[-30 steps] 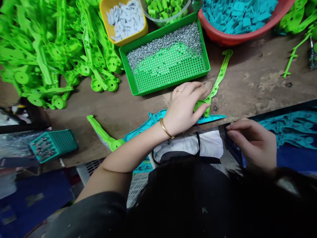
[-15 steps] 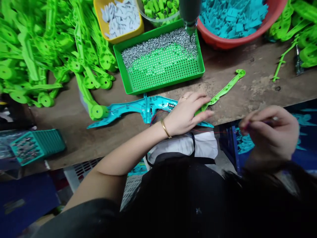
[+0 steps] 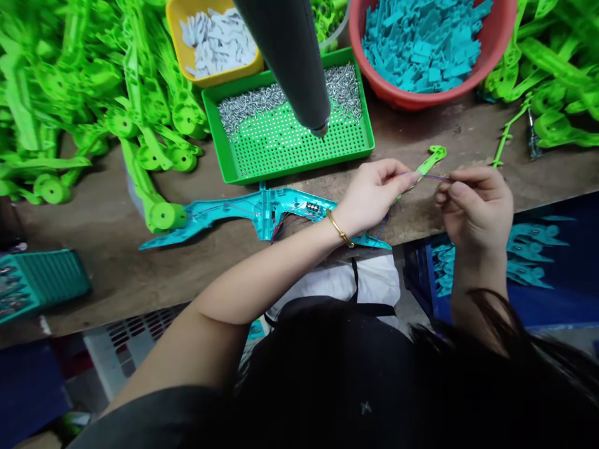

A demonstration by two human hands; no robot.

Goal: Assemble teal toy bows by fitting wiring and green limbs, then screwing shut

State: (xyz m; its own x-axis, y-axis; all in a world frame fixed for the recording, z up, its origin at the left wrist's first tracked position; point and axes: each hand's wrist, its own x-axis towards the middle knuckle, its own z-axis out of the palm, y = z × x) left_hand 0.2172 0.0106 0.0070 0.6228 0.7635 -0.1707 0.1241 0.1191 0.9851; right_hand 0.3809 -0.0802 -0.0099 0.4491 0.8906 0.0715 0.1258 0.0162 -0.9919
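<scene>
A blue bow-shaped plastic part (image 3: 219, 209) lies on the table, with thin red and blue wires running along it. Its left end touches the round hub of a green arm (image 3: 165, 216). My left hand (image 3: 374, 193) is above the part's right end, thumb and finger pinched on the thin wires (image 3: 433, 177). To its right, my right hand (image 3: 480, 202) pinches the same wires, which stretch between the two hands. Behind them a slim green piece (image 3: 431, 159) lies on the table, partly covered by my left hand.
A dark screwdriver (image 3: 299, 68) hangs over a green tray of screws (image 3: 299, 167). Behind stand a yellow bin (image 3: 219, 79) and a red bowl (image 3: 421, 100). Green parts (image 3: 42, 93) are heaped at the left. A teal basket (image 3: 60, 280) stands at the left edge.
My left hand has risen off the blue part and now pinches the wires. My right hand has moved left, towards it. The screwdriver reaches further down over the tray, and the view has shifted.
</scene>
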